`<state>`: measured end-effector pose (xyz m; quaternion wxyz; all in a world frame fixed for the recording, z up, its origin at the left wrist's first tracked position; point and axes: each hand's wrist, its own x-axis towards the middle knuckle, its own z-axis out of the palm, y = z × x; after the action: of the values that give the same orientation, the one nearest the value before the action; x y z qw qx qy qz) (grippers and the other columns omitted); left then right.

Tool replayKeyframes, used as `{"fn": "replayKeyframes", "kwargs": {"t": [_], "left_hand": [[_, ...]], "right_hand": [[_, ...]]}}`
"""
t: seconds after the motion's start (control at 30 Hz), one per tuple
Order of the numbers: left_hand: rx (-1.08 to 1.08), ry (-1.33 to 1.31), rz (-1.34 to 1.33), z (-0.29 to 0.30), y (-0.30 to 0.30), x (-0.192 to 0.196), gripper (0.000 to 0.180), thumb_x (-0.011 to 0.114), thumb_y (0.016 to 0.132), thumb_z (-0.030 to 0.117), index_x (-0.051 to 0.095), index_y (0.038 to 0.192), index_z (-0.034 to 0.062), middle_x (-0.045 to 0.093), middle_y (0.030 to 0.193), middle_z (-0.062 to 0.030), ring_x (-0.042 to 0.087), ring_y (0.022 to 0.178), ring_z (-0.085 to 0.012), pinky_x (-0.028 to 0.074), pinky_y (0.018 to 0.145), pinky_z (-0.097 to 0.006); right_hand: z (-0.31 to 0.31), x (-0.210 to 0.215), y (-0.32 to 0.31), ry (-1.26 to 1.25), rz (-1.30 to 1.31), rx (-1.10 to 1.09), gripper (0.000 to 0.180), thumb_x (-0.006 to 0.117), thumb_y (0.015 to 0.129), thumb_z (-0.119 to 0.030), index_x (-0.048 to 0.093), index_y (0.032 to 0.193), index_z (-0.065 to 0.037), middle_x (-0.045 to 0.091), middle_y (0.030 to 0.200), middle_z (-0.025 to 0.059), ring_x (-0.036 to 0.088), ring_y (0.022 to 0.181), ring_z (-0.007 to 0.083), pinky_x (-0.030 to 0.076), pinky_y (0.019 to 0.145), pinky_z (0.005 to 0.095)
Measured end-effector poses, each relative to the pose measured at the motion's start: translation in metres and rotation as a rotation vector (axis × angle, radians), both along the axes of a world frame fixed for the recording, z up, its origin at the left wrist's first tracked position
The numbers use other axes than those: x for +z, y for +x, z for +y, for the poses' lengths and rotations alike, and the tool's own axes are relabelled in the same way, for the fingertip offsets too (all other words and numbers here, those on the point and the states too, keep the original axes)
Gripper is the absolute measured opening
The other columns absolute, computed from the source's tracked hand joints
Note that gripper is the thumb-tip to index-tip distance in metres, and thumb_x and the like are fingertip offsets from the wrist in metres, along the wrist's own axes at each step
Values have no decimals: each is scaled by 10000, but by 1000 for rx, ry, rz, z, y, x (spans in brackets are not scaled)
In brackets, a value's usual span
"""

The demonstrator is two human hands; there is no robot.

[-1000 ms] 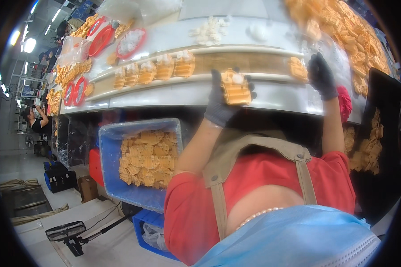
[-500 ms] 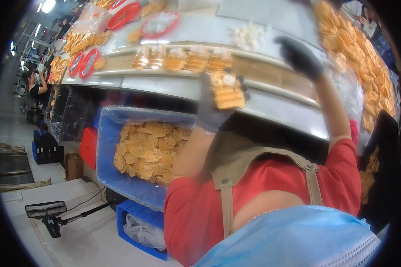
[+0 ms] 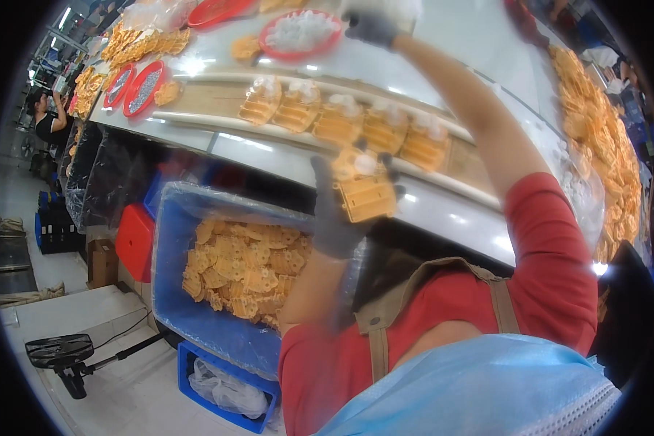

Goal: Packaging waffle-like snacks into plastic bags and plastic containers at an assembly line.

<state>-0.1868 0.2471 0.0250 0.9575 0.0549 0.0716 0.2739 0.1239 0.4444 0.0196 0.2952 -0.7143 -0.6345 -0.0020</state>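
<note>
My left hand point(image 3: 337, 212), in a grey glove, holds an orange plastic housing point(image 3: 365, 195) upright in front of the bench edge. A round white piece point(image 3: 365, 164) sits in the upper part of that housing. My right hand point(image 3: 373, 27), gloved dark grey, reaches far across the bench to a pile of small white parts point(image 3: 394, 7). Its fingers are blurred and partly hidden at the top of the view. Between the hands, several orange housings with white pieces on them, one of them the nearest housing point(image 3: 423, 144), stand in a row along a wooden channel point(image 3: 203, 100).
A red dish point(image 3: 336, 48) of translucent white pieces lies left of my right hand. Red dishes of small metal parts point(image 3: 144, 89) stand further left. A blue lined bin point(image 3: 168, 269) below holds orange housings point(image 3: 243, 269). More housings point(image 3: 603, 156) heap at right. A black fan point(image 3: 59, 352) stands at lower left.
My right hand has moved left and farther across the bench, to the white parts. My left hand still holds the housing. The whole view has shifted.
</note>
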Motion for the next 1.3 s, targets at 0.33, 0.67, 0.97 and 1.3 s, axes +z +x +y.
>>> {"fn": "replayKeyframes", "kwargs": {"t": [0.33, 0.67, 0.97, 1.3], "left_hand": [[34, -18, -19, 20, 1, -10, 680, 394, 876, 662, 403, 1308, 138, 533, 1161, -152, 584, 1015, -273, 534, 845, -443], [12, 6, -87, 12, 6, -14, 681, 393, 880, 657, 401, 1315, 134, 520, 1175, -154, 570, 1031, -277, 516, 869, -450], [-12, 41, -6, -13, 34, 3, 787, 498, 790, 699, 416, 1312, 115, 563, 1119, -142, 602, 970, -312, 533, 795, -477], [-89, 283, 70, -91, 73, 1, 829, 474, 807, 695, 366, 1351, 80, 552, 1167, -153, 596, 995, -317, 512, 865, -491]], "right_hand": [[53, -9, 4, -154, -206, 62, 449, 696, 726, -327, 636, 1060, -34, 655, 1017, 199, 631, 949, 348, 484, 856, 410], [8, 31, 5, -65, 192, 107, 404, 664, 780, -263, 643, 1093, -7, 668, 1035, 167, 639, 933, 242, 495, 843, 334], [-193, 102, -51, -274, 401, 269, 389, 667, 772, -103, 631, 1158, -66, 669, 1017, 70, 607, 897, 119, 496, 825, 257], [-341, 103, -66, -231, 70, 334, 302, 698, 772, -86, 642, 1068, -105, 652, 902, -15, 465, 610, 61, 441, 580, 214]]}}
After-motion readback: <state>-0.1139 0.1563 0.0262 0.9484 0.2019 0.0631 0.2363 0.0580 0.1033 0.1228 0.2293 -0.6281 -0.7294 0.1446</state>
